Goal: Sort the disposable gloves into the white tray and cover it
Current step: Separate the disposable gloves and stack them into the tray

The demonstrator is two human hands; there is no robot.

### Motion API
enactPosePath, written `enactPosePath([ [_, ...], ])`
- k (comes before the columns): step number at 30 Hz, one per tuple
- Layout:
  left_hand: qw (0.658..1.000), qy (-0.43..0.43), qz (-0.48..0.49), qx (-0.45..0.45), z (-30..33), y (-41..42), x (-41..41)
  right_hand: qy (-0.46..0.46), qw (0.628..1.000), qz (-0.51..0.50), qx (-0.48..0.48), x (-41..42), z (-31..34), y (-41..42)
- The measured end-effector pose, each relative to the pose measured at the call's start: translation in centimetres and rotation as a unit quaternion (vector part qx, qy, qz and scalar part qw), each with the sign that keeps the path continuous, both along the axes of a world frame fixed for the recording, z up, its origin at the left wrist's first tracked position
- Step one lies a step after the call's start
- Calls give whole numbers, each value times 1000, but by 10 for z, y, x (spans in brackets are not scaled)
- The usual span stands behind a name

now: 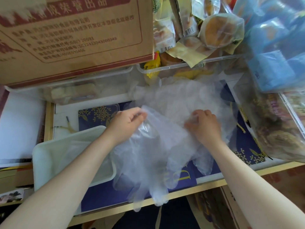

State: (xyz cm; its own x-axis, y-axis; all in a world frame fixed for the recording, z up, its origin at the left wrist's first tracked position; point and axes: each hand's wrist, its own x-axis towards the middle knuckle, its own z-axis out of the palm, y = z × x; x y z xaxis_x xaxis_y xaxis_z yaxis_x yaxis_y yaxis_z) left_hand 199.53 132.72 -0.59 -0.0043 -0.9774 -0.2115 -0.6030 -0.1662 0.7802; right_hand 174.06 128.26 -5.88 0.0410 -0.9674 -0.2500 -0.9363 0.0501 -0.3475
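Both hands are busy at the centre of the frame. The left hand (127, 123) has its fingers curled, pinching the cuff edge of a clear disposable glove (148, 162), a thin, filmy sheet whose limp fingers hang down toward the lower centre. The right hand (204, 124) is curled too, gripping the same crinkled film from the other side. Behind them, a loose heap of more gloves (181, 95) lies cloudy and soft at mid-frame. The white tray (42, 156), smooth with rounded corners, sits at the lower left, just beside the held glove. A cardboard box (74, 33) fills the upper left; wrapped buns (221, 30) crowd the upper right.
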Motion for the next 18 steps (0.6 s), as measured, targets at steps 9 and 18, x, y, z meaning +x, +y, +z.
enactPosePath([
  [9,990,3,-121,-66,-5,-4,-18,-202,971,-19,-130,-5,21,0],
  [18,977,178,-117,35,12,-10,-56,-208,946,55,-243,-1,52,13],
])
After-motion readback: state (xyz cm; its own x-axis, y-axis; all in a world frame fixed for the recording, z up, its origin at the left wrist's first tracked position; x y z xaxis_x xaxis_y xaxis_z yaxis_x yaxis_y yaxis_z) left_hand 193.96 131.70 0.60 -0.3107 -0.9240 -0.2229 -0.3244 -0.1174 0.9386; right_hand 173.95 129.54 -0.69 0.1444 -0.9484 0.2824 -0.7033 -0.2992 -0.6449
